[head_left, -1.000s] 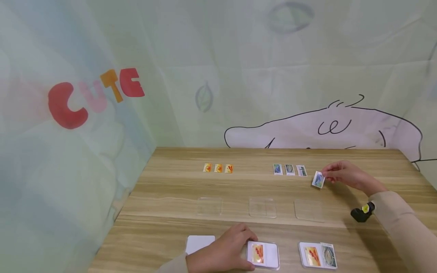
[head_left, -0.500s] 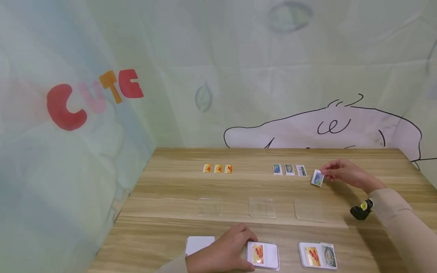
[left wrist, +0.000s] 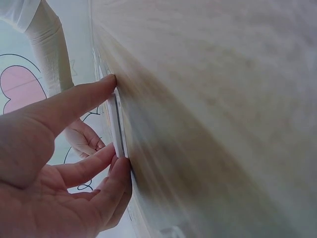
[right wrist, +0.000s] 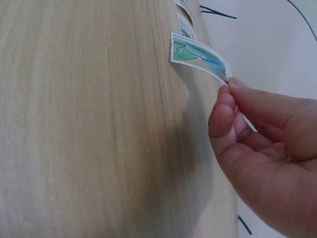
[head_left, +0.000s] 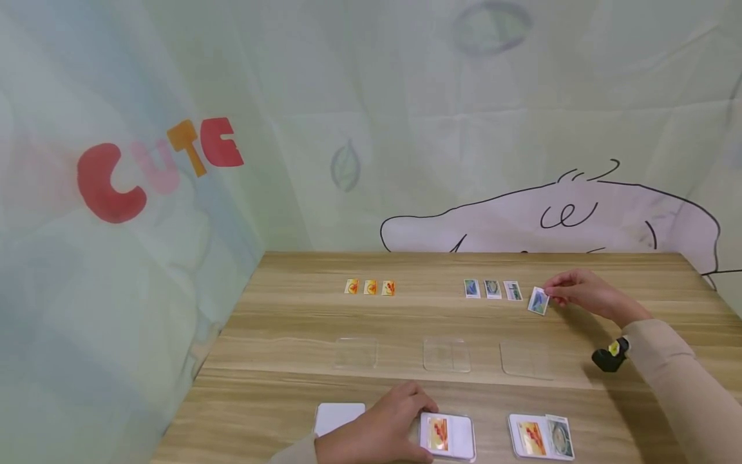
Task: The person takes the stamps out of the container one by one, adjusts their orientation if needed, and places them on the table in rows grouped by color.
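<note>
In the head view my right hand (head_left: 591,296) pinches a blue-green postage stamp (head_left: 538,301) by one corner, above the far right of the table. The right wrist view shows this stamp (right wrist: 198,55) bowed, with perforated edges, between thumb and index finger. My left hand (head_left: 382,422) holds the middle flat clear case (head_left: 460,437) by opposite edges, thumb on one, fingers on the other. Inside the case is a white insert bearing an orange stamp (head_left: 437,434) on its left half. In the left wrist view the case (left wrist: 117,124) shows edge-on, low on the table.
Three orange stamps (head_left: 370,287) and three blue-grey stamps (head_left: 492,289) lie in rows at the back. Three clear lids (head_left: 446,356) lie mid-table. At the front are a white-insert case (head_left: 338,415), partly behind my left arm, and a case (head_left: 540,437) with two stamps.
My right hand, pinching the stamp, has shifted very slightly up and left in the head view. The left hand stays on the middle case.
</note>
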`<state>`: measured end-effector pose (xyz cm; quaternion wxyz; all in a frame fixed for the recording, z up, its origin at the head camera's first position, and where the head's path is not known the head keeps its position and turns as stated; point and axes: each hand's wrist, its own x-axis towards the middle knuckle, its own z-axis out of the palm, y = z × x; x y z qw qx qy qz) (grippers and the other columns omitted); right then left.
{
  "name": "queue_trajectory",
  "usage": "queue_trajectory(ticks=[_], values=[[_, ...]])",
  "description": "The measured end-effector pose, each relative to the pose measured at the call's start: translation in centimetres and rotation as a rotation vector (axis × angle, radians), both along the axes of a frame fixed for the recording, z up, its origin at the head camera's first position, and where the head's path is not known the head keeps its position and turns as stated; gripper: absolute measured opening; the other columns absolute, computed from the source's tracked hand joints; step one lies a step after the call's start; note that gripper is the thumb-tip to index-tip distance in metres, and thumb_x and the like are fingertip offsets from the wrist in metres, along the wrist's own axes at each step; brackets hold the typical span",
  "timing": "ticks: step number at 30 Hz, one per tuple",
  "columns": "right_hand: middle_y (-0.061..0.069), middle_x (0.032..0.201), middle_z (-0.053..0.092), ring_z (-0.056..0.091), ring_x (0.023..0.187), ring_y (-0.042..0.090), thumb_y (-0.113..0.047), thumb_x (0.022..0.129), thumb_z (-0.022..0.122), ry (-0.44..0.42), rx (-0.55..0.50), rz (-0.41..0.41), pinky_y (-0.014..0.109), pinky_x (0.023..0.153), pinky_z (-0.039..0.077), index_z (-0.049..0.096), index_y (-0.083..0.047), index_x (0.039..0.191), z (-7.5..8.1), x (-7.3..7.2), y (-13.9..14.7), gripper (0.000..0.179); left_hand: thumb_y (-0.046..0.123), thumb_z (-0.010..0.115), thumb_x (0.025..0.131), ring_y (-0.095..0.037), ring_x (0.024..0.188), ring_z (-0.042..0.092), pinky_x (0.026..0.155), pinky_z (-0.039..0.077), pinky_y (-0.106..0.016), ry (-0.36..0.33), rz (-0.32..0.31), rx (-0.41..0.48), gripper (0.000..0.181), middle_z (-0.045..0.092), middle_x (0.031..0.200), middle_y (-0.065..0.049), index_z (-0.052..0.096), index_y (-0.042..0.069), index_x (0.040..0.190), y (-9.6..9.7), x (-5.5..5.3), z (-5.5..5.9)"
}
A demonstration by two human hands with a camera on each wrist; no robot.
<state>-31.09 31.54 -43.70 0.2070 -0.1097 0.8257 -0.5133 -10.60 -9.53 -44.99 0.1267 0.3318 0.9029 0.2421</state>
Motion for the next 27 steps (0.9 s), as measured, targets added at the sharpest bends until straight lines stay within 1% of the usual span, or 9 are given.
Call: queue_trajectory(ticks=[7,13,23,27], values=[[0.010,0.097,0.064,0.056,0.080,0.016,-0.001,0.101,0.054,0.029,0.031,-0.015,0.028,0.071,0.052,0.056,0.020,0.117,-0.4,-0.6,0.1,0.026,0.031,0.092,0.070,0.001,0.097,0.044,0.088,0.044,-0.017,-0.008,0.006,-0.005,0.054,0.051,0.104,0.012,0.067,0.011,0.114,0.1,0.0,0.0],[0.009,0.097,0.063,0.056,0.081,0.017,-0.003,0.101,0.055,0.047,0.075,-0.025,0.028,0.071,0.052,0.058,0.017,0.117,-0.5,-1.1,0.1,0.026,0.032,0.092,0.071,0.001,0.098,0.044,0.088,0.044,-0.017,-0.012,0.006,-0.004,0.054,0.051,0.105,0.012,0.066,0.012,0.114,0.0,0.0,0.0],[0.010,0.098,0.063,0.056,0.081,0.017,-0.003,0.100,0.056,0.067,0.092,-0.007,0.028,0.072,0.053,0.057,0.018,0.118,-0.1,-1.5,-0.1,0.027,0.032,0.092,0.071,0.001,0.098,0.044,0.087,0.043,-0.017,-0.024,0.011,0.001,0.054,0.051,0.106,0.012,0.066,0.012,0.115,0.0,0.0,0.0],[0.010,0.098,0.064,0.057,0.080,0.016,-0.004,0.100,0.057,0.107,0.123,0.007,0.028,0.071,0.053,0.059,0.018,0.116,0.1,-1.7,-0.4,0.027,0.033,0.092,0.071,0.001,0.098,0.044,0.087,0.044,-0.017,-0.024,0.012,-0.004,0.055,0.051,0.106,0.012,0.067,0.012,0.115,0.0,0.0,0.0]])
